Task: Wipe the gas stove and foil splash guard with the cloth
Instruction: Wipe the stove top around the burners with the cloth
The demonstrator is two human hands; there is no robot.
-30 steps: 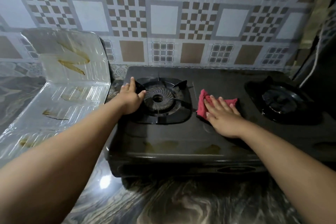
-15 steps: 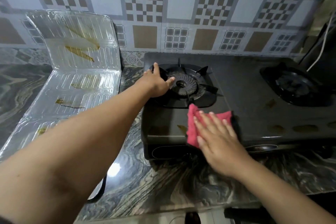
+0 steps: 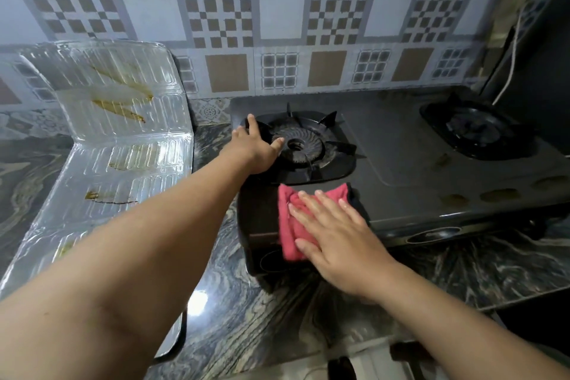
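Right hand (image 3: 334, 234) flat, fingers spread, pressing red cloth (image 3: 290, 225) on gas stove (image 3: 401, 170) near-left corner; left hand (image 3: 256, 148) open, braced on left burner (image 3: 300, 145).

Right hand (image 3: 336, 236) flat on red cloth (image 3: 288, 225) at black gas stove (image 3: 410, 163) front-left corner, left hand (image 3: 256, 148) resting on left burner (image 3: 299, 145), stained foil splash guard (image 3: 123, 133) at nine o'clock, marbled counter (image 3: 265, 318) below.

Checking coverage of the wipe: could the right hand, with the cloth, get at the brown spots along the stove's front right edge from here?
Probably yes. The right hand presses the cloth flat on the stove front; the brown spots lie further right, nothing between.
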